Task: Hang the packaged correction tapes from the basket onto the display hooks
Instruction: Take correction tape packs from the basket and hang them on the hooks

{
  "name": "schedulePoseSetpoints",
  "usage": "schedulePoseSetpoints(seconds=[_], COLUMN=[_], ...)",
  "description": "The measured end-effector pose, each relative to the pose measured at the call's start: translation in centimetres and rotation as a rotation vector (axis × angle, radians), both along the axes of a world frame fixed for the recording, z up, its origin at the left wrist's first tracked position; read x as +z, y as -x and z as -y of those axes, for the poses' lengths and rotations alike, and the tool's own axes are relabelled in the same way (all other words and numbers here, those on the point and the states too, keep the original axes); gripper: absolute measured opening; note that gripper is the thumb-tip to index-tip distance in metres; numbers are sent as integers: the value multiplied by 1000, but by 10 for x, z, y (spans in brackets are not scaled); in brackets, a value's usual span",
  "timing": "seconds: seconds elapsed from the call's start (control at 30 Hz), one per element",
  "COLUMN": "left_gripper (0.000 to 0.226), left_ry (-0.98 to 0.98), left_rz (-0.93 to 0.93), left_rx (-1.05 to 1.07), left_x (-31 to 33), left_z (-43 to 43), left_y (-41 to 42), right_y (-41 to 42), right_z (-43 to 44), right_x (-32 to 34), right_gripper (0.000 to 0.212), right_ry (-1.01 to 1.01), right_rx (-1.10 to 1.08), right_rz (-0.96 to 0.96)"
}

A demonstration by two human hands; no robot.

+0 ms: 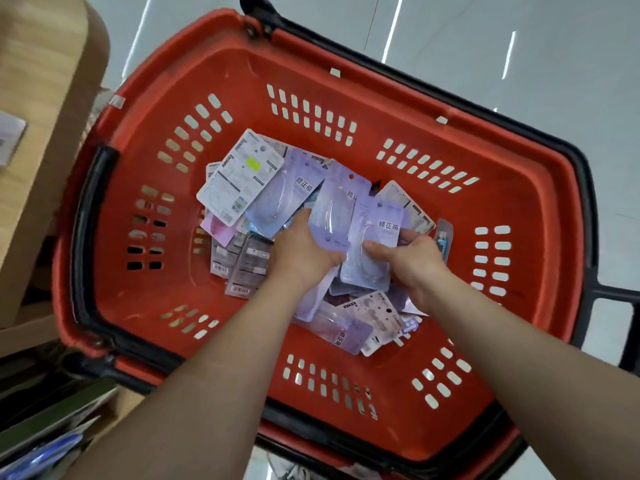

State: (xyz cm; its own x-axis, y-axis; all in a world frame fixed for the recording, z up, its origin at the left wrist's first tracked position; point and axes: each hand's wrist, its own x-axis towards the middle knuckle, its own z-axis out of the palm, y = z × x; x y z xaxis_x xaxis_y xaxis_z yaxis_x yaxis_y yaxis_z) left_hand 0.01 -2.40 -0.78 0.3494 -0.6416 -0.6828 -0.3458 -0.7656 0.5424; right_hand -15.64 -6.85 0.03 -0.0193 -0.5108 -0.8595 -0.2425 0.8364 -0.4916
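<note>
Each hand grips 1 purple pack: the left hand (304,251) holds the left pack (332,209) by its lower edge, and the right hand (412,261) pinches the right pack (372,237) under its thumb. Both are low in the red basket (540,202), over the loose pile of correction tapes (242,181). I would lift them face-up and squared, leaving the small hang hole (351,176) clear for a hook.
</note>
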Motion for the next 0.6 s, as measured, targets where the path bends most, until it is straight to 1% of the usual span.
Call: schedulePoseSetpoints(seconds=[0.03,0.1,0.13,0.17,0.23,0.27,0.3,0.37,0.43,0.5,0.6], left_gripper=[77,49,33,21,10,7,10,15,14,17,21], left_ry=[15,68,96,118,166,194,214,239,270,294,280], left_rz=[-32,-102,-123,-129,-154,-189,-220,-248,-280,-379,-633], left_rx=[74,257,299,310,364,428,501,625,668,686,716], left_x=[0,6,9,13,18,22,26,35,48,65,84], left_z=[-3,-8,-10,-12,-19,-21,-24,-30,-37,-43,-52], left_y=[0,-1,-2,-3,-5,-7,-10,-19,-27,-31,-26], right_y=[1,3,4,3,0,0,0,4,12,19,21], right_z=[2,5,5,5,5,5,5,7,11,13,12], right_x=[0,-1,-1,0,0,1,2,10,25,45,74], right_gripper=[34,35,35,33,28,25,26,35,44,50,77], right_ry=[-14,-45,-41,-21,34,76,131,255,361,471,627], right_rx=[16,1,6,18,38,55,79,165,284,349,412], right_rz=[18,76,98,108,101,73,30,-107,-243,-257,-189])
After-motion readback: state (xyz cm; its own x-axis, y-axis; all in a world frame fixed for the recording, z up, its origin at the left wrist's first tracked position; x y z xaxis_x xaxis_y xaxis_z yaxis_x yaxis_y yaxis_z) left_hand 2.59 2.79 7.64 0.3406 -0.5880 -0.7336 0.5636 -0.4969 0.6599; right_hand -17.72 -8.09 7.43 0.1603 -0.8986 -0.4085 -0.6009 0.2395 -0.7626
